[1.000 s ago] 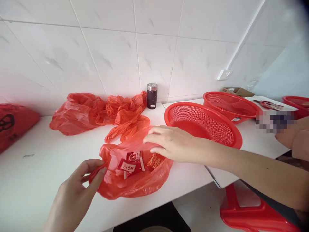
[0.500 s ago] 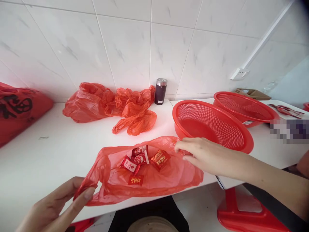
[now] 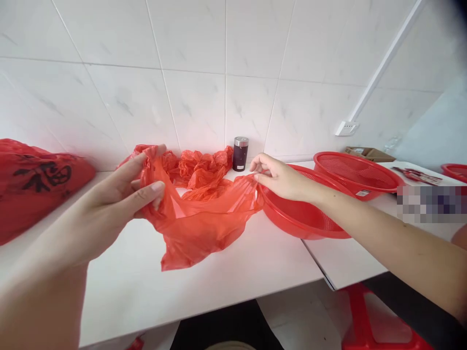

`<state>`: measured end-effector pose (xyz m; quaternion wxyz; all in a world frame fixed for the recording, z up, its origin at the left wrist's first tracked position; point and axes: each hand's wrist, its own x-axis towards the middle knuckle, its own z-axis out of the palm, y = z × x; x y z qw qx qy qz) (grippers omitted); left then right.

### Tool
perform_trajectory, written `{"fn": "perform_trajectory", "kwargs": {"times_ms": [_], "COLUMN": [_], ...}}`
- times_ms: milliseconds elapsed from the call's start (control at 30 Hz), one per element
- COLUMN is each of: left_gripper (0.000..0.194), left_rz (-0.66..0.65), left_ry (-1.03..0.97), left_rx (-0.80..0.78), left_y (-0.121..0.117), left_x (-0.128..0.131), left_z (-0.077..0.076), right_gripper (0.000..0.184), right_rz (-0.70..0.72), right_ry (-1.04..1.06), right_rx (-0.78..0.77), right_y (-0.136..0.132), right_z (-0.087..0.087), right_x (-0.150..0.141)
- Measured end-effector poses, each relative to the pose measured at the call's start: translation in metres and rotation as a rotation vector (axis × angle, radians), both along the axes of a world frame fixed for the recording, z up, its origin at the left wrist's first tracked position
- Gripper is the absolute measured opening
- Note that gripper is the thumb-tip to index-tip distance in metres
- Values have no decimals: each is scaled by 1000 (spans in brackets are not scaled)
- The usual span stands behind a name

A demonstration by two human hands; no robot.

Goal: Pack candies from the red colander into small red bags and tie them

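A thin red plastic bag [image 3: 207,233] hangs between my two hands above the white table [image 3: 146,296]. My left hand [image 3: 120,189] is closed on one end of its rim, thumb pressed against the fingers. At the opposite end, my right hand [image 3: 272,176] pinches the bag's other side, close to the rim of the nearer red basket [image 3: 302,214]. The bag sags in the middle, and its near side hides whatever lies inside. Behind it, more crumpled red plastic bags [image 3: 204,165] lie along the wall.
A dark tumbler [image 3: 240,154] with a silver lid stands by the wall. Another red basket [image 3: 361,172] and a cardboard box [image 3: 370,154] are at the right. A large red bag with black lettering [image 3: 44,184] sits at far left. A red stool [image 3: 368,316] stands below the table.
Both hands have raised the bag off the table toward the wall. The wrapped sweets seen inside it before are now hidden by its near side. The view has tilted upward.
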<state>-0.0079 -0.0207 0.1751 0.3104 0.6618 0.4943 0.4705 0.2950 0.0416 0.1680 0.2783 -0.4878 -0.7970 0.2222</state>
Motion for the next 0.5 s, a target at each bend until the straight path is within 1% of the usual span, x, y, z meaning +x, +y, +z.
{"fn": "perform_trajectory", "kwargs": {"times_ms": [67,133,167,200,233,267,300,367,433,467,500], "left_gripper": [69,72,74,75,74,73,69,60,53,51,50], "left_rz": [-47,-34,-20,-5,10,26,41,56,42,36,33], "left_ry": [-25,-24,1,32,65,99,127,159,170,167,164], "left_rx": [-100,-149,-166,-181,-196,-212,-228,-261,-301,-318,-329], "left_y": [4,9,12,16,20,25,29,38,44,45,46], "left_x": [-7,-17,-23,-29,-36,-44,-53,-69,-81,-85,-86], "left_z": [-4,-5,-4,-1,2,5,8,13,16,17,17], "right_gripper": [32,56,68,77,80,77,69,44,24,20,18], "right_rz": [114,262,314,335,324,293,259,183,121,108,105], "right_ry": [27,-61,-145,-249,-353,-441,-502,-529,-431,-363,-304], "right_rx": [-99,-220,-233,-209,-159,-99,-48,-2,2,-4,-16], "right_y": [-6,-9,-10,-10,-9,-7,-5,0,4,5,7], "right_z": [-14,-30,-38,-43,-46,-45,-40,-20,4,13,18], "right_x": [-3,-6,-6,-6,-5,-3,0,7,12,12,10]}}
